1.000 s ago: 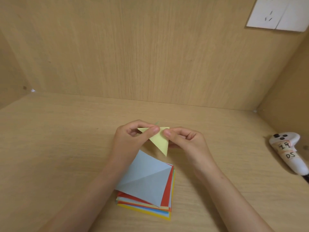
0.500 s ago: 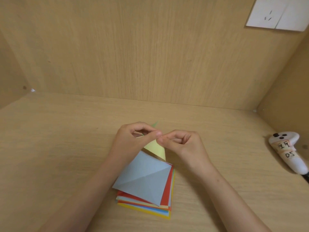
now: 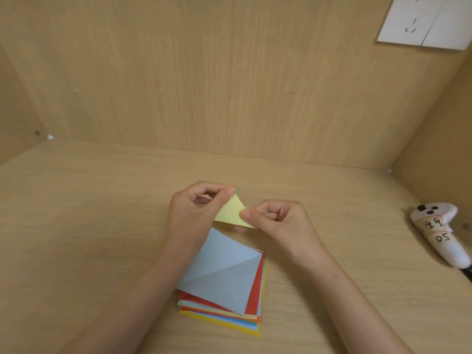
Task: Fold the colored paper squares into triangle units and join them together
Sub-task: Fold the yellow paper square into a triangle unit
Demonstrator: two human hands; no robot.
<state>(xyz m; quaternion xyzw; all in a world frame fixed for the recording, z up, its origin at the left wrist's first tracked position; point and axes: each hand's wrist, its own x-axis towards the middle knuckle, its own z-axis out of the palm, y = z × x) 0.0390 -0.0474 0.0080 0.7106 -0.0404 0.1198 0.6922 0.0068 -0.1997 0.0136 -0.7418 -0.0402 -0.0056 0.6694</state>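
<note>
A small pale yellow folded paper triangle (image 3: 231, 212) is held above the desk between both hands. My left hand (image 3: 194, 213) pinches its top corner between thumb and forefinger. My right hand (image 3: 278, 222) pinches its right corner the same way. A sliver of green paper (image 3: 239, 188) peeks out behind the yellow one at the top. Below the hands lies a stack of colored paper squares (image 3: 251, 300) on the desk; its top sheet is light blue (image 3: 222, 272) with a diagonal crease, and red, orange, blue and yellow edges show beneath.
A white handheld controller (image 3: 439, 233) with handwritten tape labels lies at the right edge of the wooden desk (image 3: 89, 226). Wooden walls close in the back and both sides. A white wall socket plate (image 3: 424, 21) sits at the upper right.
The yellow triangle has been turned between the hands: its point hung downward a second ago, and now it points up with the long edge at the bottom. My hands drew close, then spread slightly.
</note>
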